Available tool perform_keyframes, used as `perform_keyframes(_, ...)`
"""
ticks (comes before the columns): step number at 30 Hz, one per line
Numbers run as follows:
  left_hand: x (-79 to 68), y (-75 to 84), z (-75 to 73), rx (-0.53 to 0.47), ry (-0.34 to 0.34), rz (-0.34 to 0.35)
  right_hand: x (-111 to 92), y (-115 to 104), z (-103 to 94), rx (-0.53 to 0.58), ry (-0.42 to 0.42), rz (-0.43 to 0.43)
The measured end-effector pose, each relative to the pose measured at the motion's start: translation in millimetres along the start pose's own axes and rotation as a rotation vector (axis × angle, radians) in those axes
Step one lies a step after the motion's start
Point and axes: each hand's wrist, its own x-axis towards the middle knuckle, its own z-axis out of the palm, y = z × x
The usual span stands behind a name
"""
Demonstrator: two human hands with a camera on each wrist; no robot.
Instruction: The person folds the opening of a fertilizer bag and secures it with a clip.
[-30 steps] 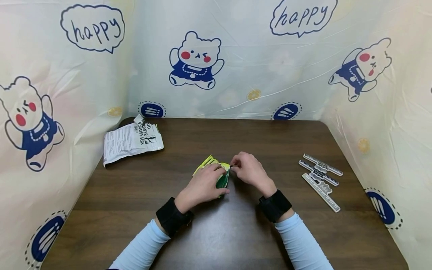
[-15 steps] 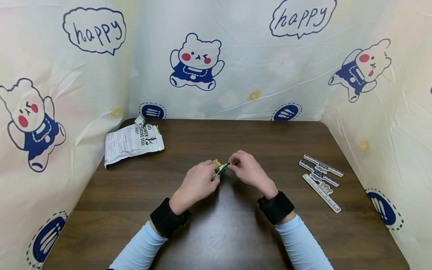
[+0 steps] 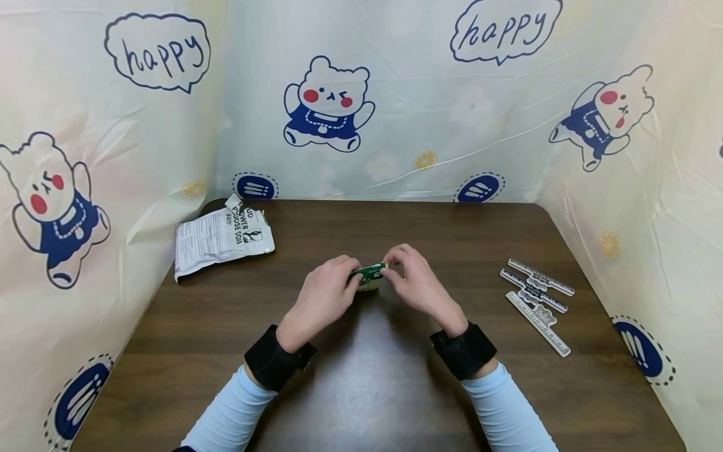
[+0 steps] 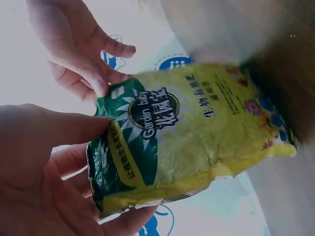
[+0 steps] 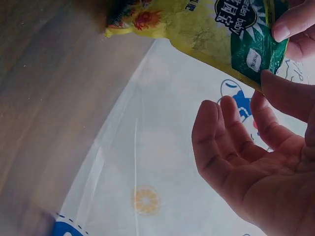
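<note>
A yellow and green plastic packet [image 4: 187,128] printed "Garden baby" stands between my hands over the middle of the table. From the head view only its green upper edge [image 3: 369,273] shows well. My left hand [image 3: 324,295] grips the green end, thumb on the printed face and fingers behind. With thumb and index finger, my right hand [image 3: 417,282] pinches the packet's corner on the other side; its remaining fingers are loosely bent, as the right wrist view shows. The packet's flowered lower end points toward the wooden table.
A white printed bag [image 3: 223,242] lies at the back left of the brown table [image 3: 367,402]. Three ruler-like strips with shaped handles, one a white strip [image 3: 538,323], lie at the right. A patterned curtain [image 3: 407,94] encloses the back and sides.
The packet has been tipped up from lying on the table, its green edge now facing up. My left hand has shifted its hold along that edge; both hands have moved slightly away from me.
</note>
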Motion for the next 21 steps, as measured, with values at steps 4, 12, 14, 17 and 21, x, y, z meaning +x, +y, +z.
perform_keyframes(4,6.8,-2.7,-3.5,-0.027,0.013,-0.022,0,4,1.3,0.068,0.005,0.031)
perform_keyframes(12,13.5,-8.4,-5.6,-0.046,-0.038,-0.063,-2,19,14.0,0.101,-0.014,0.098)
perform_keyframes(14,14.7,-8.8,-6.9,-0.043,-0.033,-0.06,-1,19,14.3,0.103,0.005,0.084)
perform_keyframes(17,16.7,-8.3,-10.1,-0.037,-0.027,-0.056,0,18,12.0,0.111,0.027,0.081)
perform_keyframes(21,19.8,-7.9,-12.6,-0.029,-0.038,-0.062,2,17,8.7,0.146,0.035,0.107)
